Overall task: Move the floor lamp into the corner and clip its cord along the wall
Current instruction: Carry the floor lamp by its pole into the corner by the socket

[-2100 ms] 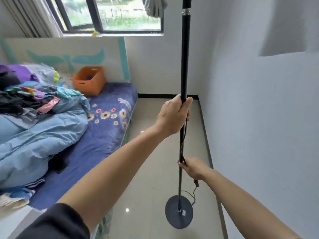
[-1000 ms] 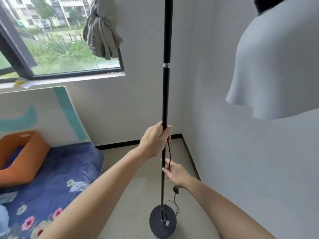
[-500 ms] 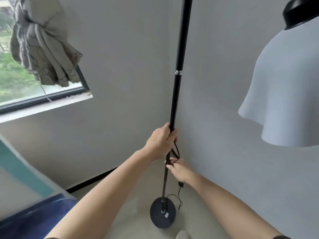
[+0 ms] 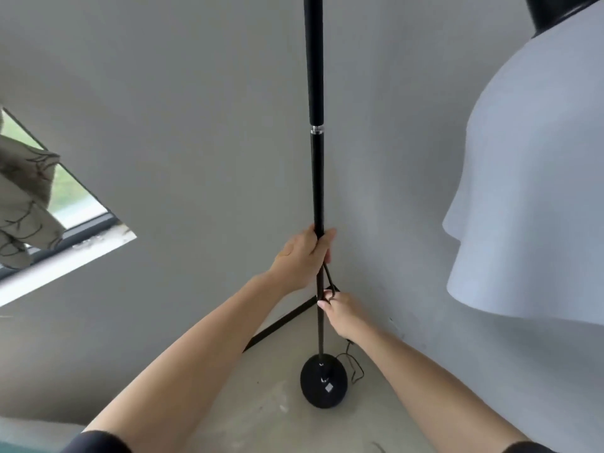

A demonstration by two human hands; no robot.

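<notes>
The floor lamp's black pole (image 4: 316,178) stands upright in front of the room's corner. Its round black base (image 4: 323,382) rests on the floor close to both walls. The white shade (image 4: 536,178) hangs large at the right of the view. My left hand (image 4: 302,259) is wrapped around the pole at mid height. My right hand (image 4: 341,313) sits lower, gripping the pole together with the thin black cord (image 4: 330,279). More cord (image 4: 354,367) loops loosely on the floor right of the base.
Grey walls meet just behind the pole, with a black skirting strip (image 4: 281,322) along the left wall. A window (image 4: 65,204) with a hanging grey cloth (image 4: 23,204) is at far left. Bare floor lies in front of the base.
I have carried the lamp from beside the bed to the corner. The bed and orange box have left the view, and the base now stands near both walls.
</notes>
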